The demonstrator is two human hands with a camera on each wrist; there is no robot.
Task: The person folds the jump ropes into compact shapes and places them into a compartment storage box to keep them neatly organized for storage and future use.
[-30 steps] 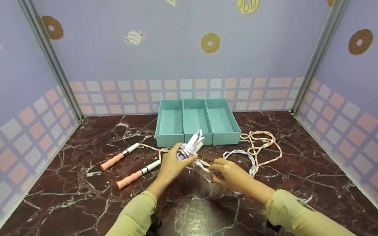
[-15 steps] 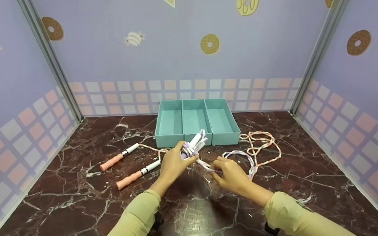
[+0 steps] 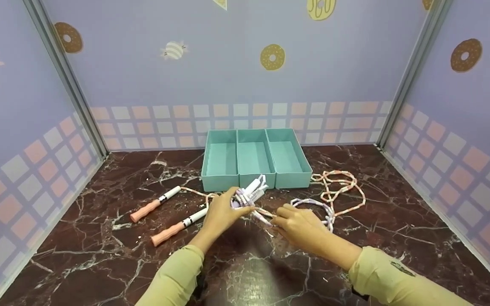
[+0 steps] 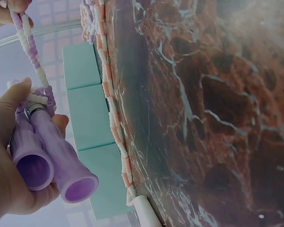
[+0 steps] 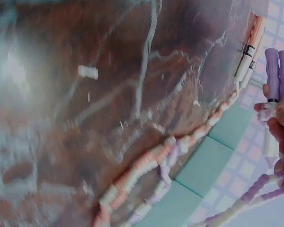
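My left hand [image 3: 221,211] grips both handles of a purple and white beaded jump rope, held above the table. In the left wrist view the two purple handles [image 4: 61,151] lie side by side, their hollow ends toward the camera. Rope [image 4: 48,100] is wound about them near my thumb. My right hand [image 3: 298,225] pinches a strand of the same rope, just right of the left hand; its fingertips are partly hidden. The rest of the purple rope [image 3: 313,201] loops on the table beyond the right hand.
A teal three-compartment box [image 3: 220,183] stands behind the hands. An orange and white jump rope lies on the table, its two handles [image 3: 169,233] at left and its beaded cord [image 3: 362,195] looped at right. A loose white bead [image 5: 88,72] lies on the dark marbled table.
The handle bundle in my left hand has dipped slightly. My right hand has shifted a little and turned over the strand it pinches. The orange jump rope's handles have stayed put.
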